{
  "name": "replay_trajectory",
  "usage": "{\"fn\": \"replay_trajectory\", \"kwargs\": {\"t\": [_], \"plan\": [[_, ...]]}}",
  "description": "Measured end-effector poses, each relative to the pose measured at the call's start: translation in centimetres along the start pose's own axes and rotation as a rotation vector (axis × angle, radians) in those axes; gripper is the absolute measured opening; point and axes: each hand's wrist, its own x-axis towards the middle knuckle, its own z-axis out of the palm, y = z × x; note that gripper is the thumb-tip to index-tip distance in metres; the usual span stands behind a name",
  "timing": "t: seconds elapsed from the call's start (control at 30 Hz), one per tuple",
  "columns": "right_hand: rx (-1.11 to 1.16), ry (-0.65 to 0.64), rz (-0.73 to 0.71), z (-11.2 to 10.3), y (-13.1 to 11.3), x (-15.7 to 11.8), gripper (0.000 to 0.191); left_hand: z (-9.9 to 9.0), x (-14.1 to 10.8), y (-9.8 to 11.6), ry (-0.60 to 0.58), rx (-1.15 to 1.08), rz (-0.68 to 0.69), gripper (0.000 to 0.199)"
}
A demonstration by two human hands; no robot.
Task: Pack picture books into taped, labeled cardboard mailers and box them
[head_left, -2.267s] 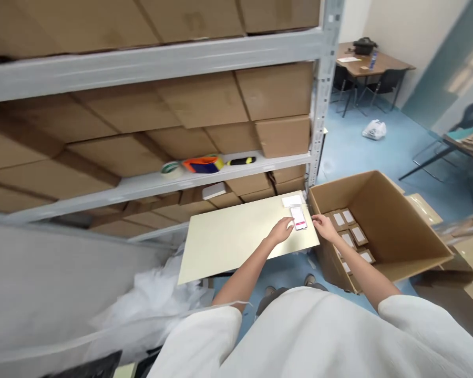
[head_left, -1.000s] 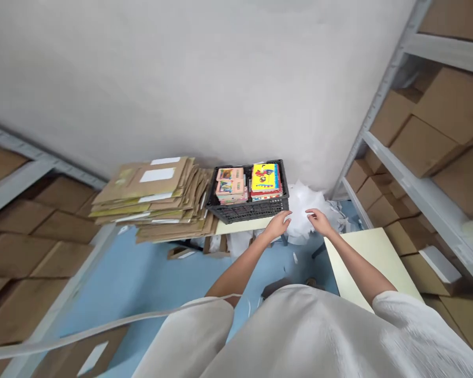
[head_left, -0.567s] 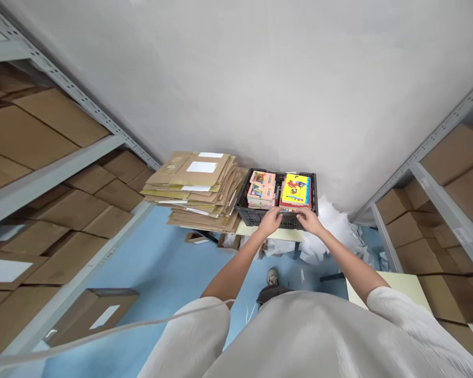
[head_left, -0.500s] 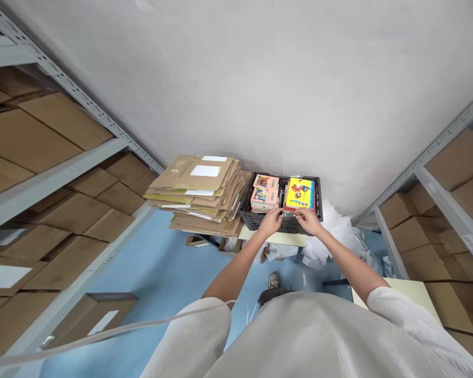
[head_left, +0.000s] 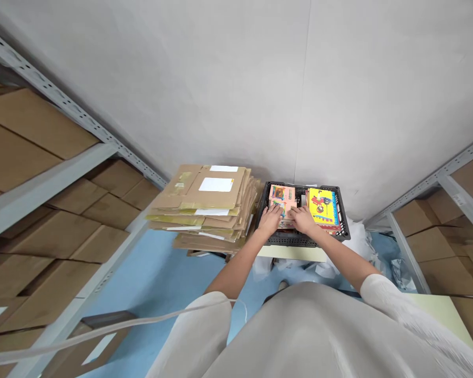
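Observation:
A black plastic crate holds two stacks of picture books side by side. On its left side lie pink books with colourful covers. On its right side, a yellow book with a red and blue picture tops the other stack. My left hand rests at the left front of the pink books, fingers spread over the cover. My right hand lies at their right front, its fingers reaching left onto the cover. Both hands look open; their thumbs and undersides are hard to make out.
A tall pile of flattened cardboard with white labels stands left of the crate on a pale table. Shelves of brown boxes line both sides. White packing material lies at the right. A white cable crosses the lower left.
My hands have moved from the front of the crate onto the pink books at its left. The view has shifted, so the crate appears farther right and slightly lower.

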Motion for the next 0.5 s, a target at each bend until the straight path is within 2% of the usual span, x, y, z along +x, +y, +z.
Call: {"fn": "replay_trajectory", "kwargs": {"t": [0.17,0.27,0.33,0.4,0.5], "plan": [[-0.034,-0.029,0.012,-0.1,-0.3,0.4,0.035,-0.4,-0.2,-0.7,0.027,-0.104,0.042,0.032],[0.019,-0.047,0.011,-0.5,-0.1,0.2,0.030,-0.9,-0.4,-0.8,-0.005,-0.097,0.063,0.022],[0.051,-0.040,0.017,-0.9,0.0,0.1,0.028,-1.3,-0.4,-0.8,-0.022,-0.083,0.055,0.022],[0.058,-0.008,0.040,-1.4,0.2,-0.2,0.029,-1.8,-0.2,-0.5,0.005,-0.082,0.041,0.024],[0.055,0.068,0.088,-2.6,0.8,-1.0,0.035,-2.7,0.4,0.7,0.107,-0.078,0.075,0.027]]}}
